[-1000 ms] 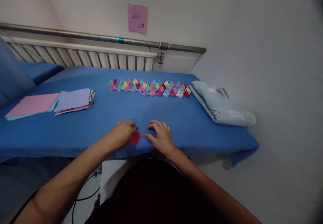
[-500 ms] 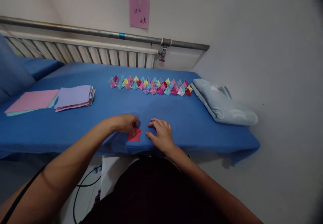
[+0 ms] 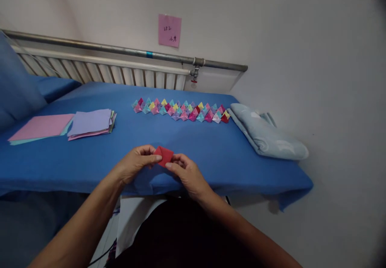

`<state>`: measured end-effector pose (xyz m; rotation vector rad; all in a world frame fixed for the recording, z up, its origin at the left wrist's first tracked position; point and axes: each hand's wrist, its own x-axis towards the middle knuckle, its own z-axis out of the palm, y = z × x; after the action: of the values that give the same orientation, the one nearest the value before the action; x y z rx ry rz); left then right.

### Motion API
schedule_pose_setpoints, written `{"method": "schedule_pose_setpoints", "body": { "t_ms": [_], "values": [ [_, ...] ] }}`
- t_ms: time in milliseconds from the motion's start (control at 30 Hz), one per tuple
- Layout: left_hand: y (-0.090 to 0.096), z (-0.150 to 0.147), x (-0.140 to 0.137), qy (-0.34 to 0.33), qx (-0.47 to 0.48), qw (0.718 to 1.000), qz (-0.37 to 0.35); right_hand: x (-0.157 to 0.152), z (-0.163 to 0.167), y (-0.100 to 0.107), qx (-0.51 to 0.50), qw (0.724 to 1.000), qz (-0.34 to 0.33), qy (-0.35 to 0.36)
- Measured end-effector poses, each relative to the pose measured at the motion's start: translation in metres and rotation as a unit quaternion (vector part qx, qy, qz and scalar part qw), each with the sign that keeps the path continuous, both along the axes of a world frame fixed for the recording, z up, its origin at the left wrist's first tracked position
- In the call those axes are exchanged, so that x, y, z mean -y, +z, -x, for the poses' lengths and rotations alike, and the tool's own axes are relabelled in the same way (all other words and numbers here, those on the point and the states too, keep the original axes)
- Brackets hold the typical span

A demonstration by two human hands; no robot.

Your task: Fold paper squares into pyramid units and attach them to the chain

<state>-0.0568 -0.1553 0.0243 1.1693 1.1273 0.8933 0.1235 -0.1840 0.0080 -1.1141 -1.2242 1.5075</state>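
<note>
A small folded red paper square (image 3: 164, 155) is held up between both hands, turned so a corner points upward, with crease lines showing on its face. My left hand (image 3: 138, 160) pinches its left side, thumb in front. On the lower right edge, the thumb and fingers of my right hand (image 3: 187, 172) grip it too. Beyond them, rows of folded paper pieces (image 3: 183, 110) in pink, blue, yellow, purple and red stand close together on the blue cloth (image 3: 126, 135). The fingers behind the red paper are partly hidden.
On the left lie a stack of purple and other coloured paper (image 3: 90, 122) and pink sheets (image 3: 45, 126). A folded light-blue blanket (image 3: 268, 133) rests at the right. Behind run a radiator (image 3: 120, 74) and pipe (image 3: 99, 47), under a pink note (image 3: 169, 30) on the wall.
The red paper has been lifted off the cloth and turned. My right hand, earlier apart from it, now grips it as well. The view has tilted slightly upward.
</note>
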Motion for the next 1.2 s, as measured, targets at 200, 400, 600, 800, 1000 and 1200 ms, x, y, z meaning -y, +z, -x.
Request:
{"method": "schedule_pose_setpoints", "body": {
  "t_ms": [200, 400, 600, 800, 1000, 1200],
  "values": [
    [-0.009, -0.013, 0.011, 0.030, 0.069, 0.997, -0.003, -0.004, 0.008, -0.002, 0.001, 0.998, -0.062, -0.020],
    [0.005, -0.001, 0.008, -0.046, 0.012, 0.998, -0.028, -0.006, 0.001, 0.001, 0.059, 0.994, -0.090, 0.014],
    [0.020, 0.010, -0.001, -0.171, -0.034, 0.984, -0.037, -0.004, -0.004, 0.006, 0.095, 0.986, -0.120, 0.061],
    [0.006, 0.002, -0.001, -0.120, -0.196, 0.949, -0.214, -0.012, -0.011, -0.002, 0.255, 0.913, -0.317, 0.007],
    [-0.036, -0.019, 0.006, -0.003, -0.304, 0.800, -0.518, -0.020, -0.024, -0.017, 0.418, 0.755, -0.505, -0.009],
    [-0.057, -0.024, 0.018, -0.018, -0.401, 0.730, -0.554, -0.014, -0.028, -0.028, 0.507, 0.684, -0.521, 0.062]
  ]
}}
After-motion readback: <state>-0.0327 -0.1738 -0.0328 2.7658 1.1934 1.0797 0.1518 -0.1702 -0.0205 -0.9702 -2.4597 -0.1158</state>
